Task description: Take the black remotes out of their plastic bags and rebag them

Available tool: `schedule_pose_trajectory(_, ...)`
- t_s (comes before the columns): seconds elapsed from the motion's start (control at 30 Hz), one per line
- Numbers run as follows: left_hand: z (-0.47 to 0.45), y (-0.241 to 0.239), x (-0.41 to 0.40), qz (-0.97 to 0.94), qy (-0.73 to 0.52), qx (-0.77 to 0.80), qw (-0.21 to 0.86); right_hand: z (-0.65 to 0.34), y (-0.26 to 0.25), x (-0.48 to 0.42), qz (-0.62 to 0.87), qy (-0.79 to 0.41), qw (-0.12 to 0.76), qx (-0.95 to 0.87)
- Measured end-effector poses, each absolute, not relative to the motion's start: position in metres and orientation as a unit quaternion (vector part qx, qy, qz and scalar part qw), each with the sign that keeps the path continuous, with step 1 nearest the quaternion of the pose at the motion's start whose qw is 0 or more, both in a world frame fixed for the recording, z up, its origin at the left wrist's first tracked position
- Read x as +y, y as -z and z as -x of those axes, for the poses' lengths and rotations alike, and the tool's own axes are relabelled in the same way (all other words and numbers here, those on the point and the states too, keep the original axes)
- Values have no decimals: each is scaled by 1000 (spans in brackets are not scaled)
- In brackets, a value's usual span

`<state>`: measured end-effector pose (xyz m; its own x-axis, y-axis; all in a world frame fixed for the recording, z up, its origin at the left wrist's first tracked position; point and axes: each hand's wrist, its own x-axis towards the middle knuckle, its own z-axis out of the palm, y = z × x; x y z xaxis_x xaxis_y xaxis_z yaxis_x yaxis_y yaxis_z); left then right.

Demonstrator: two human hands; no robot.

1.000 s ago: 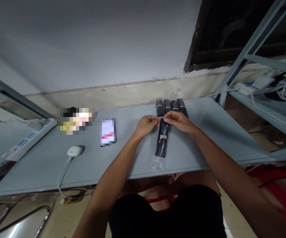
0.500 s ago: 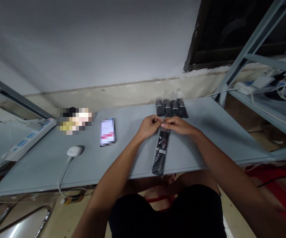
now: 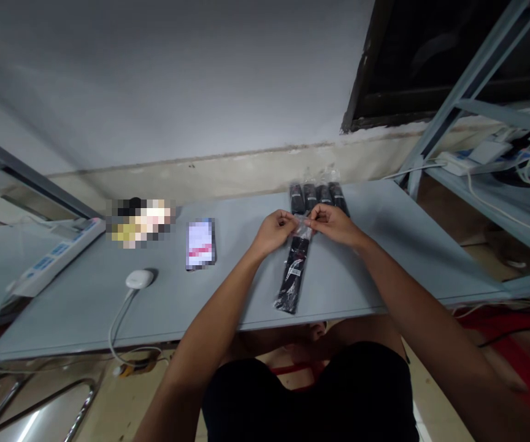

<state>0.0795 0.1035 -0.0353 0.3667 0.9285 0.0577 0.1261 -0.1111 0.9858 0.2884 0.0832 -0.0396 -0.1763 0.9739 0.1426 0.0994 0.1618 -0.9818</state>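
Over the grey table (image 3: 375, 270), my left hand (image 3: 274, 230) and my right hand (image 3: 334, 222) pinch the top end of a clear plastic bag with a long black item inside (image 3: 293, 273). The bag hangs tilted, with its lower end near the table's front edge. Both hands have their fingers closed on the bag's mouth. Just behind my hands, several similar bagged black items (image 3: 318, 195) lie side by side at the back of the table.
A phone (image 3: 200, 243) lies left of my hands, with a white puck on a cable (image 3: 138, 279) further left. A power strip (image 3: 48, 259) sits on the left shelf. Metal shelving with cables (image 3: 499, 159) stands to the right. A blurred object (image 3: 140, 222) rests at the back left.
The black item has slid down to the bottom of the clear bag. My hands then lifted the bag's top slightly, and its lower end swung left.
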Motion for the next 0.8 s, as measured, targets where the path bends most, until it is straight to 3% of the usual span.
schedule_pose_trajectory(0.13,-78,37,105,-638,-391,404,526,-289,39,82,453,-496,476,-567)
schedule_pose_trajectory(0.33,-77,38,105,-616,-427,392,534,-285,40,78,436,-612,404,-521)
schedule_pose_trajectory(0.7,-78,34,102,-620,-400,393,549,-288,46,83,468,-542,475,-512)
schedule_pose_trajectory(0.8,-79,35,103,-615,-409,390,549,-287,43,82,459,-574,470,-488)
